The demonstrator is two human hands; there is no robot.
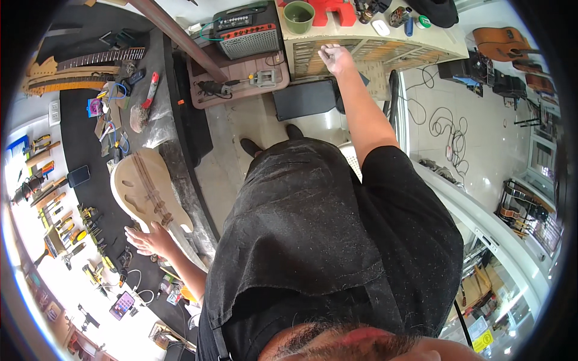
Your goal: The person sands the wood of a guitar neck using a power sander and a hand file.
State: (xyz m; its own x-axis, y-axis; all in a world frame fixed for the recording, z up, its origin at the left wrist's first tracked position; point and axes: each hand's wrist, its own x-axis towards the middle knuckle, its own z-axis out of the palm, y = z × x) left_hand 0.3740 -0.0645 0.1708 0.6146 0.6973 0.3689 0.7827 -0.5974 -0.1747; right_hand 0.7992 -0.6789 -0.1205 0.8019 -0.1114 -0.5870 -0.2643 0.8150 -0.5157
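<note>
My left hand is at the left, beside the near end of a pale, unfinished electric guitar body with darker stripes down its middle. Its fingers are spread and empty; whether the thumb touches the wood I cannot tell. The guitar body lies on a dark workbench. My right arm reaches far forward, and the right hand, whitened with dust, hovers in front of a cream cabinet. Its fingers are apart with nothing visible in them. Farther along the bench lies a red-handled brush.
Guitar necks and a phone lie on the bench, with hand tools along the wall. An amplifier and a corded power tool occupy a low stand ahead. A green bowl tops the cabinet. Cables coil on the floor.
</note>
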